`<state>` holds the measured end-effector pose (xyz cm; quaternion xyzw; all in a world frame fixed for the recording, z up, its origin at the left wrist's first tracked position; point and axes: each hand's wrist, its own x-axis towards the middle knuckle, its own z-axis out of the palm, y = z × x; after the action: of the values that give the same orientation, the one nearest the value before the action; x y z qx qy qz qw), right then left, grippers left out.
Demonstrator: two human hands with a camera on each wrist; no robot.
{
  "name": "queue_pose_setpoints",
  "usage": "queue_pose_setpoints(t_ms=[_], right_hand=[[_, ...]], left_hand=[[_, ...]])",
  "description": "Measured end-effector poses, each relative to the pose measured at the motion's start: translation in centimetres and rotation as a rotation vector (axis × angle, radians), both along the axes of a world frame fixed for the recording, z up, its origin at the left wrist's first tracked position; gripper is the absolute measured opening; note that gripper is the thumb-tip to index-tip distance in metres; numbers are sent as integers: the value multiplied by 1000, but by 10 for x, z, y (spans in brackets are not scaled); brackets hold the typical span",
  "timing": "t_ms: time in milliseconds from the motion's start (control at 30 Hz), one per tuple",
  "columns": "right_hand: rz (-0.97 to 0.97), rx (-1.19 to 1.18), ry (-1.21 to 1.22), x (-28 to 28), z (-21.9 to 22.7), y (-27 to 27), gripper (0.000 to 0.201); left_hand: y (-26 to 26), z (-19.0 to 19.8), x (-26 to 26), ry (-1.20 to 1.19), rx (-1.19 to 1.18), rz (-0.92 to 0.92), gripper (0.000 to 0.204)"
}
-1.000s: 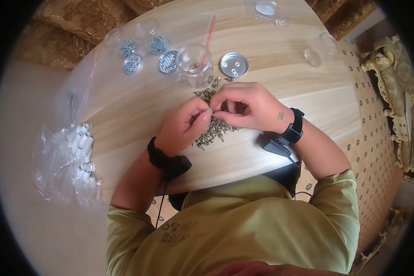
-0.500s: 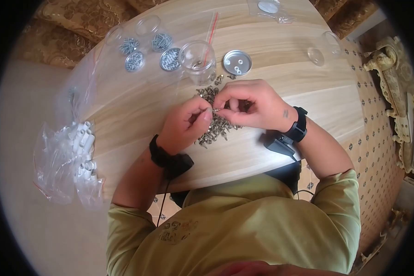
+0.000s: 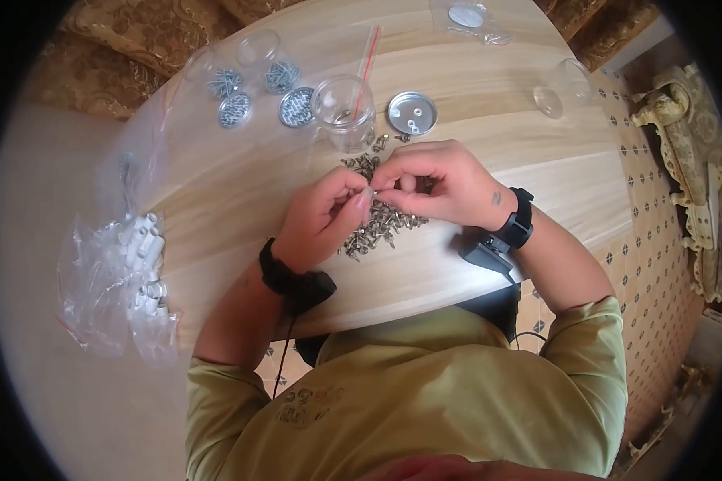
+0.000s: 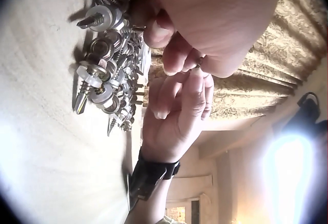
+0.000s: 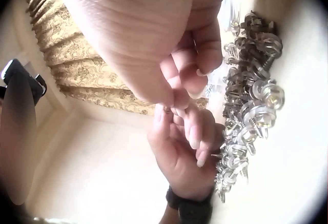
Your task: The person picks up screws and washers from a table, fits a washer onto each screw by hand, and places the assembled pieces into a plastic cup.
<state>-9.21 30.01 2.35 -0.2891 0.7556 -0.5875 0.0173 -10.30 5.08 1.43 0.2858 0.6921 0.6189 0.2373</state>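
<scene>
Above a pile of metal screws with washers (image 3: 371, 232), the two hands meet at the fingertips. The left hand (image 3: 321, 216) pinches a small screw, mostly covered by the fingers; a bit of it shows between the fingertips in the left wrist view (image 4: 199, 64). From the other side the right hand (image 3: 449, 186) pinches the same small piece with thumb and index finger. Translucent washers sit on several screws of the pile (image 4: 102, 88). Just beyond the pile stands an open clear jar (image 3: 343, 120), beside a round metal lid (image 3: 412, 113) holding several small white rings.
Silver screws lie in clear containers (image 3: 281, 77) at the back left, near two metal lids (image 3: 234, 110). Plastic bags with white tube pieces (image 3: 144, 248) lie at the left. Clear lids (image 3: 548, 102) and a bag with a white disc (image 3: 466, 14) are at the far right and back.
Both hands have shifted only slightly and stay together above the pile, still pinching the small piece. The view has moved a little.
</scene>
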Motion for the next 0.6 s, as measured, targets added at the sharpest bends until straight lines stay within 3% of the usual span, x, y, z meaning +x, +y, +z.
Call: queue_pose_setpoints(t_ms=[367,467,500,567,600], right_hand=[[-41,-8,11,-2,9,11,13],[-97,-50,-105,-7,13,22,13],[-201,6,-67,-9,14,24,13],[-379,113,56,-18,11,31,13],[-382,112,55,-22,11,35,13]], left_hand=[[-6,-14,-1,-51,90,117,10],[-8,-16,-2,30,143,166,12],[-8,-15,-1,28,141,166,12],[-5,-4,-4,236,71,347,16],[-2,1,-8,236,70,344,16]])
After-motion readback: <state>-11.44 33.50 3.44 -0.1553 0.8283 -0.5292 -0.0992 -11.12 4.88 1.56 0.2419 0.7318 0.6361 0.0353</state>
